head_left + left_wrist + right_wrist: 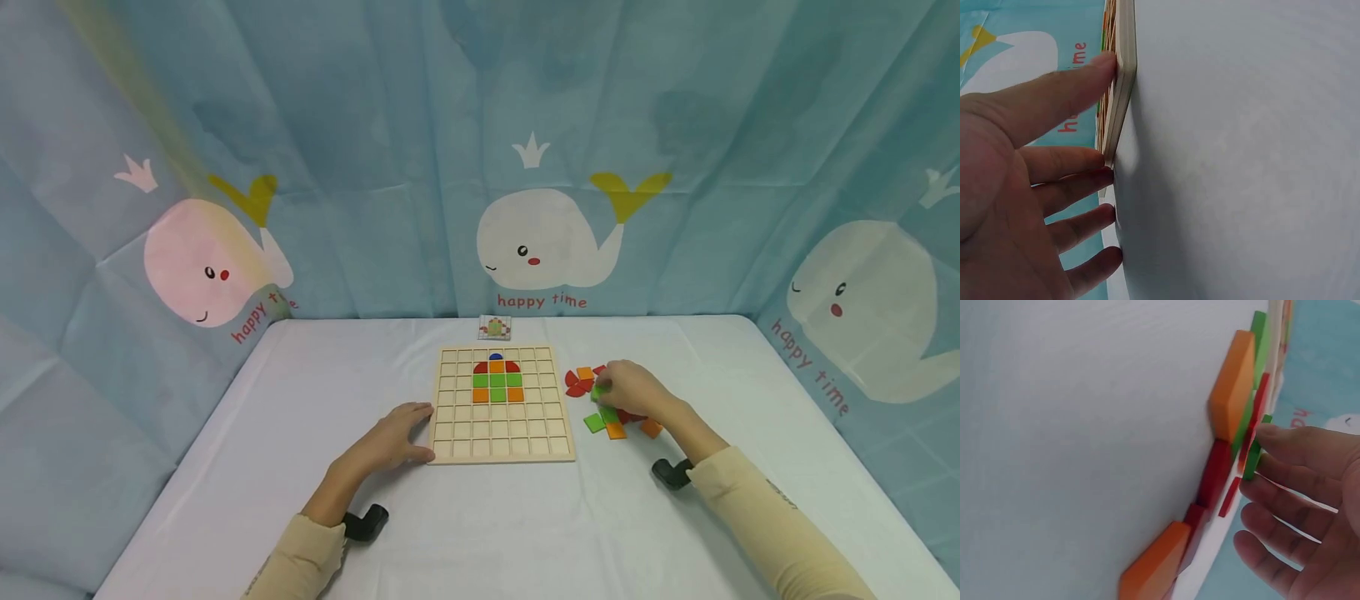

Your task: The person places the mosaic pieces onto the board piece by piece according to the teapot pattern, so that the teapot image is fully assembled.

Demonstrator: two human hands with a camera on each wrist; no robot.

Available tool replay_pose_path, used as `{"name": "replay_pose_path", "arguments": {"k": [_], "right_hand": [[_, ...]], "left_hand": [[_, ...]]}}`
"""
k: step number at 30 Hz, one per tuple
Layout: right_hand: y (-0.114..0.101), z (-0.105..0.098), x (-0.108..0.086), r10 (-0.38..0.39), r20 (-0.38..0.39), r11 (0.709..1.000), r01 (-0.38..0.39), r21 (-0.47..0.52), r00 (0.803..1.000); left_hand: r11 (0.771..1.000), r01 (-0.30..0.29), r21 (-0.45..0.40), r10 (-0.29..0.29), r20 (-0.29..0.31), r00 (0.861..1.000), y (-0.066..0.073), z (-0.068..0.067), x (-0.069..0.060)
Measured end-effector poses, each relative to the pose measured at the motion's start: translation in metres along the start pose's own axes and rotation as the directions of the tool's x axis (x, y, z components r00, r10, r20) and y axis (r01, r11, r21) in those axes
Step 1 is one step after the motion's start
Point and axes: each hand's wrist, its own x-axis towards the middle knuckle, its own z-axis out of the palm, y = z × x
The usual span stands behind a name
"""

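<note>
A wooden grid board [461,432] lies on the table, its upper middle cells filled with orange, green, red and blue tiles. At its left edge is my left hand [392,437], fingers relaxed and apart, the thumb and fingertips touching the board's side [1124,81]. To the board's right, my right hand [637,390] is over a loose pile of tiles. Between its thumb and fingers it pinches a thin green tile [1254,456]. Beneath and beside that hand lie an orange tile [1233,387], dark red tiles [1215,472] and other green ones, partly hidden by the hand in the head view.
A small picture card [495,327] stands or lies behind the board; which, I cannot tell. Red quarter-round tiles [576,386] lie close to the board's right edge. White cloth [495,533] covers the table, with a whale-print curtain [405,250] behind.
</note>
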Motion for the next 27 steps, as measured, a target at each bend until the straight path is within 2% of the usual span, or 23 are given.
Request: {"name": "replay_pose_path", "arguments": {"k": [3,9,18,27], "right_hand": [[-0.004,-0.002,0.0,-0.021,-0.009,1.0,0.021,0.006,1.0],[-0.012,-0.002,-0.002,-0.112,-0.048,0.993,0.113,0.027,0.993],[-0.03,0.002,0.002,-0.249,-0.089,0.968,0.251,0.01,0.964],[-0.056,0.008,0.013,-0.297,-0.076,0.954,0.299,0.017,0.952]], "left_hand": [[1.0,-0.018,0.006,0.018,0.013,1.0,-0.001,-0.002,-0.001],[0.999,-0.032,0.019,0.032,0.035,0.999,-0.004,-0.004,0.0],[0.998,-0.047,0.05,0.043,0.073,0.996,-0.006,-0.004,0.006],[0.997,-0.053,0.062,0.048,0.083,0.995,-0.009,-0.004,0.009]]}}
